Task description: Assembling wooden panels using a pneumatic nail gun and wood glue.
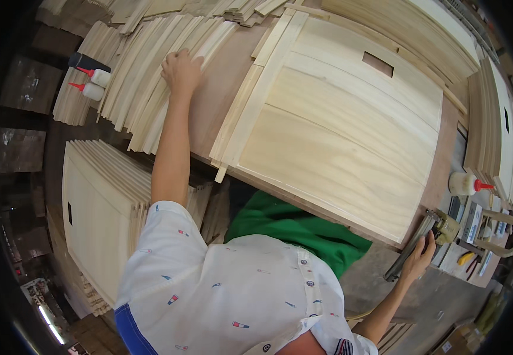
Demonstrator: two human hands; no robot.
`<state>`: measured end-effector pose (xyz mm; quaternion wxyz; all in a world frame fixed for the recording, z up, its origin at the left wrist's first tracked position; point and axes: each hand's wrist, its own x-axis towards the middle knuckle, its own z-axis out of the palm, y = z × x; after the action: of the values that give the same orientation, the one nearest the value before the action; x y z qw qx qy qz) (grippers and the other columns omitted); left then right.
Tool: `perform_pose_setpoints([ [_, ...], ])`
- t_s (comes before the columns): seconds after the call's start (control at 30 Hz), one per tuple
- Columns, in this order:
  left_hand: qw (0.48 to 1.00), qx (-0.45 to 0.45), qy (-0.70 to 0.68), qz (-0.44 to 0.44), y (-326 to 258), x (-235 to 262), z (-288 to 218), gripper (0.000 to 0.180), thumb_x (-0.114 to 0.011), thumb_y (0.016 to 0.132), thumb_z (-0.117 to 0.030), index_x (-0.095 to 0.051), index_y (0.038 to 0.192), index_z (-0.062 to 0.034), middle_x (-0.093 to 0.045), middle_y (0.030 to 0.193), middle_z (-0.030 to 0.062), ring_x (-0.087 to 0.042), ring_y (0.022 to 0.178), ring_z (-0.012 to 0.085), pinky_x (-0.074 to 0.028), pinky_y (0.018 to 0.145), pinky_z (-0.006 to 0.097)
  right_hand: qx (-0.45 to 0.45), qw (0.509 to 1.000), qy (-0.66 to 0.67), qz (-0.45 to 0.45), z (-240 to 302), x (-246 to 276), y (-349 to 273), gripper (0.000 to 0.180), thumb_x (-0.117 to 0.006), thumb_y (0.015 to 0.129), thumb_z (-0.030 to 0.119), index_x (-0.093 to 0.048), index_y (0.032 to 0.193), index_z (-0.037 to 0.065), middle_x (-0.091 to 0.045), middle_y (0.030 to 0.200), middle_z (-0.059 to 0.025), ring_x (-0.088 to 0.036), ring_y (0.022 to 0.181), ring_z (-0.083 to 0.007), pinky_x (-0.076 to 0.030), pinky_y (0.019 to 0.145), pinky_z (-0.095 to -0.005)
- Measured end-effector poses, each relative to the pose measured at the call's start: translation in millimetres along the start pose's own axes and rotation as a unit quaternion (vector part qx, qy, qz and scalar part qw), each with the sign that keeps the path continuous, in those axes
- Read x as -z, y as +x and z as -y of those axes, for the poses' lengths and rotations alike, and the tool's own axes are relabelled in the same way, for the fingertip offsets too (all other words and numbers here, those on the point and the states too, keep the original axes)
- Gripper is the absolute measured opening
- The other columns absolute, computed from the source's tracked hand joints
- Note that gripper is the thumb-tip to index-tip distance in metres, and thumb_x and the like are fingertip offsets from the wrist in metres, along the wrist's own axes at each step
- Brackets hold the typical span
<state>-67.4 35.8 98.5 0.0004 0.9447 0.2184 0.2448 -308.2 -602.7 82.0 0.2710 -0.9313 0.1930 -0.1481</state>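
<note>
My left hand (180, 71) reaches far out and rests on a fanned pile of thin pale wood strips (144, 89) on the brown workbench, fingers curled on the top strips. My right hand (420, 257) is low at the bench's right corner, fingers wrapped around a grey pneumatic nail gun (423, 239) that lies against the bench edge. Between the hands lies a large pale wood panel (339, 136) with a small rectangular cutout, and narrow strips (246, 115) line its left edge.
Two white glue bottles with red tips (92, 83) lie left of the strip pile; another glue bottle (468, 184) stands at the right. A stack of similar panels (99, 207) stands upright at lower left. More panels are stacked at the far right (496, 130).
</note>
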Motion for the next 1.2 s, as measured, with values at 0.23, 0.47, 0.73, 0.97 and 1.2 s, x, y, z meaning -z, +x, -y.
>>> perform_pose_setpoints([
  [0.23, 0.999, -0.026, -0.019, -0.034, -1.7, -2.1, 27.0, 0.021, -0.062, 0.082, -0.015, -0.07, 0.101, -0.0091, -0.063, 0.103, 0.014, -0.056, 0.102, 0.0326, -0.044, 0.091, 0.042, -0.076, 0.995, 0.071, -0.009, 8.0, -6.4, -0.3, 0.045, -0.053, 0.098, 0.03, -0.051, 0.129, -0.002, -0.057, 0.124, -0.0149, -0.054, 0.111, -0.0235, -0.041, 0.096, -0.0333],
  [0.47, 0.998, 0.007, -0.063, 0.006, 18.2, 15.6, 26.0, 0.016, -0.062, 0.082, -0.013, -0.068, 0.095, -0.0054, -0.064, 0.1, 0.0165, -0.059, 0.096, 0.0335, -0.048, 0.084, 0.044, -0.073, 0.993, 0.087, -0.023, 7.1, -10.4, -2.7, 0.045, -0.053, 0.099, 0.031, -0.052, 0.129, -0.003, -0.057, 0.123, -0.0151, -0.054, 0.111, -0.0237, -0.041, 0.096, -0.0333],
  [0.73, 0.835, -0.066, -0.452, 0.308, -10.1, 68.3, -88.7, 0.026, -0.063, 0.086, -0.014, -0.066, 0.108, 0.0005, -0.062, 0.09, 0.0068, -0.06, 0.077, 0.0124, -0.047, 0.073, 0.026, 0.002, 0.991, 0.13, -0.027, 55.6, 20.1, 12.9, 0.033, -0.058, 0.095, 0.016, -0.058, 0.122, -0.003, -0.059, 0.121, -0.0124, -0.055, 0.113, -0.0224, -0.041, 0.099, -0.0329],
  [0.97, 0.707, -0.317, -0.462, 0.431, -72.5, 102.2, -229.4, 0.019, -0.064, 0.086, -0.012, -0.069, 0.101, -0.001, -0.063, 0.091, 0.0051, -0.058, 0.077, 0.0113, -0.046, 0.07, 0.025, -0.09, 0.874, 0.446, 0.168, 142.3, -21.6, 92.7, 0.041, -0.057, 0.096, 0.022, -0.053, 0.125, -0.006, -0.063, 0.104, -0.0125, -0.063, 0.08, -0.0139, -0.05, 0.068, -0.0246],
  [1.2, 0.68, -0.458, -0.464, 0.337, -96.4, 78.0, -287.4, 0.025, -0.066, 0.085, -0.024, -0.069, 0.101, -0.0052, -0.065, 0.096, 0.0116, -0.062, 0.085, 0.0258, -0.05, 0.076, 0.036, -0.116, 0.857, 0.496, 0.08, 80.1, -27.5, 113.8, 0.024, -0.061, 0.093, 0.01, -0.061, 0.111, -0.007, -0.066, 0.083, -0.0086, -0.062, 0.067, -0.0115, -0.05, 0.059, -0.0216],
])
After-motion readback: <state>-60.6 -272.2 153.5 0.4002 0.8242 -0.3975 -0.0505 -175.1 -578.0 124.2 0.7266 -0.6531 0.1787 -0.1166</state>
